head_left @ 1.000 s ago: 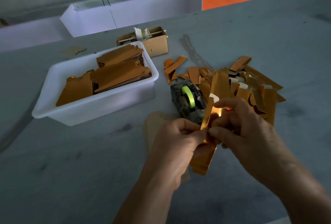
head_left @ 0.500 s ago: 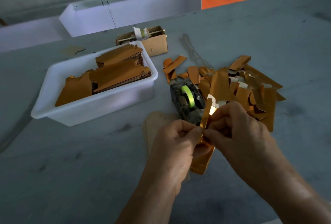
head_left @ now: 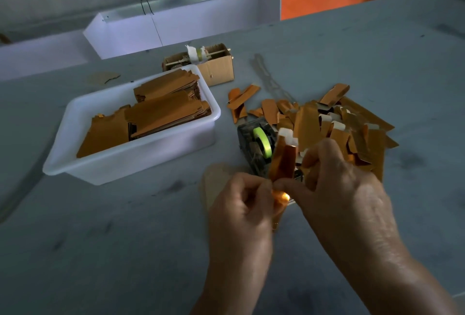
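Note:
A shiny orange-gold card piece with white tabs at its top stands upright between my two hands, above the grey table. My left hand pinches its lower edge from the left with curled fingers. My right hand pinches the same piece from the right, thumb and fingers curled round it. Behind the piece sits a dark tape dispenser with a green roll. A loose pile of orange-gold pieces lies to the right of the dispenser.
A white plastic tub holding stacked orange-gold flat cards stands to the left. A small cardboard box with a spindle stands behind it. White trays line the table's back edge. A flat brown card lies under my left hand.
The piece has been folded narrower and turned more upright between my fingers. Both hands have stayed in the same place in front of the dispenser.

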`<state>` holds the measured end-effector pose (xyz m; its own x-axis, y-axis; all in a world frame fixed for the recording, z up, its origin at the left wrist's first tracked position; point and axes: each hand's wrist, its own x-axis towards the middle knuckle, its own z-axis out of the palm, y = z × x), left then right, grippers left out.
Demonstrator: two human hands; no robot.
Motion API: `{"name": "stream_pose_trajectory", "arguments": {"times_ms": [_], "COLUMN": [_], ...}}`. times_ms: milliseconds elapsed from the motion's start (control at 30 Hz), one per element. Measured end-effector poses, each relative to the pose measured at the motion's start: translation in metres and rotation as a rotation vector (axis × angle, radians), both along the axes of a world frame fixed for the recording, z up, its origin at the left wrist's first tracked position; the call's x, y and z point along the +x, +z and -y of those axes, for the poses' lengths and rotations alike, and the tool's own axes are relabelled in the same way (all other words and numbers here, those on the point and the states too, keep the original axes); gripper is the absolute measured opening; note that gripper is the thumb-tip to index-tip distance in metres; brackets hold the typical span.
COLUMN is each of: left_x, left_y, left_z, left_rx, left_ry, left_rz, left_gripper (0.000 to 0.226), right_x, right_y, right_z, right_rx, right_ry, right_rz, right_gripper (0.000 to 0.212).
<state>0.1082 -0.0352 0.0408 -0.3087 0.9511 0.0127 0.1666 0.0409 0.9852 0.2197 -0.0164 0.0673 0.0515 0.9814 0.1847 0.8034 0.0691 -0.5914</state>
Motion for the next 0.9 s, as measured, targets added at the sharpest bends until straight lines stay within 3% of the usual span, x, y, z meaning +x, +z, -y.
{"name": "stream_pose_trajectory", "arguments": {"times_ms": [67, 267, 333, 567, 667, 767, 900], "left_x": [-0.003, -0.005, -0.006, -0.021, -0.038, -0.052, -0.053], "left_y": [0.003, 0.008, 0.008, 0.011, -0.002, -0.018, -0.033], "left_z": [-0.002, -0.004, -0.004, -0.008, -0.014, -0.020, -0.031], "left_rx": [-0.021, -0.126, -0.140, -0.092, -0.104, -0.220, -0.391], "left_ry": [-0.012, -0.062, -0.069, -0.132, 0.023, 0.104, 0.081], "left_rz": [0.067, 0.118, 0.115, -0.034, -0.310, -0.610, -0.757], "left_gripper": [0.013, 0.011, 0.011, 0.016, 0.015, 0.027, 0.058], "right_x": [0.003, 0.004, 0.002, -0.002, 0.011, 0.031, 0.044], "right_y": [-0.001, -0.013, -0.016, -0.020, -0.016, -0.018, -0.035], "right_z": [-0.004, -0.006, -0.006, -0.016, -0.032, -0.058, -0.090], "right_rx": [0.022, -0.099, -0.087, 0.002, 0.120, 0.214, 0.029], "right_ry": [-0.015, 0.143, 0.163, 0.151, 0.067, -0.076, -0.190], "right_rz": [-0.041, -0.412, -0.447, -0.459, -0.352, -0.147, 0.072], "right_gripper": [0.048, 0.034, 0.020, 0.022, 0.013, 0.019, 0.013]}}
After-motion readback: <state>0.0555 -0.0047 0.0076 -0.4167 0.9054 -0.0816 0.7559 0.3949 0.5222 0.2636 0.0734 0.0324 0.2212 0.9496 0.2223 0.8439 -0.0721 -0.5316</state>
